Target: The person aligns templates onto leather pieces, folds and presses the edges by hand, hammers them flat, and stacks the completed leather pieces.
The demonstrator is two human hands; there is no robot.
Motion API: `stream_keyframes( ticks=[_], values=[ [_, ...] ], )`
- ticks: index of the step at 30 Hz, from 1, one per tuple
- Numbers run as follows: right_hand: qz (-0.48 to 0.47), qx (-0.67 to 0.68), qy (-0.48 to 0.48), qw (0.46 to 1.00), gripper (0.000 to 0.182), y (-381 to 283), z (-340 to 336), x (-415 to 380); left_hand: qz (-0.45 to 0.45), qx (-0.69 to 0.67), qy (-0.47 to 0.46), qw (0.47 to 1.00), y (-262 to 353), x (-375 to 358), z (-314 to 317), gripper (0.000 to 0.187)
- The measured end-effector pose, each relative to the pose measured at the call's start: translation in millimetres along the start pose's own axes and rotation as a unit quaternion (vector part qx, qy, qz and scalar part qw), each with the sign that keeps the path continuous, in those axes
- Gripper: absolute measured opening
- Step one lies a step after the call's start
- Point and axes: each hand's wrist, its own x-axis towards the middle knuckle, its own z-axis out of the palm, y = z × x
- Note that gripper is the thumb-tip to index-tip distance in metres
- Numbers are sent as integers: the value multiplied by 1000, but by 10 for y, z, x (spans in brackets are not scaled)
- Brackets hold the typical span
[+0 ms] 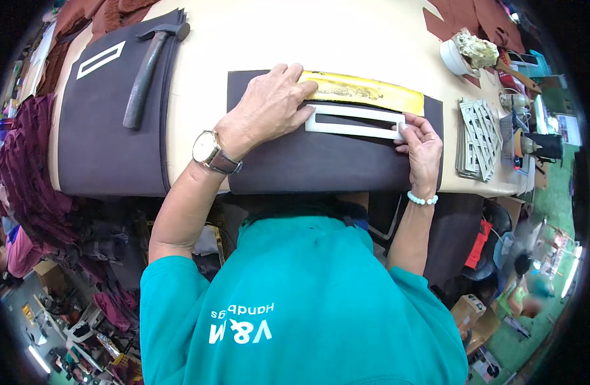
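Note:
A white rectangular frame [356,132] with a long slot lies over dark brown sheet material [308,168] on the table. Its right end is pinched by my right hand [421,144]. At the other end, the thumb of my left hand [272,102] touches the frame. The fingers of that hand are curled onto the left end of a worn yellow strip [372,92], which lies just beyond the frame along the sheet's far side. Part of the strip is hidden under those fingers.
To the left, a hammer [144,83] and another white frame [101,60] rest on stacked dark sheets [102,128]. On the right are a pile of pale slotted pieces [478,140], a white bowl [457,58] and a brush handle [518,77]. The table's near edge runs below my hands.

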Motion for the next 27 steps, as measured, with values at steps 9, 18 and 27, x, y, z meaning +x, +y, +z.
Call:
stream_keyframes(
  ticks=[9,18,27],
  values=[
    [2,10,5,1000,23,-7,23,3,-14,-12,-19,1000,7,-5,-17,28],
    [3,-7,11,1000,25,-1,37,18,-13,0,-22,1000,12,-1,-18,28],
    [0,-1,18,1000,24,7,2,29,-29,-2,-25,999,55,-2,-34,31]
  ],
)
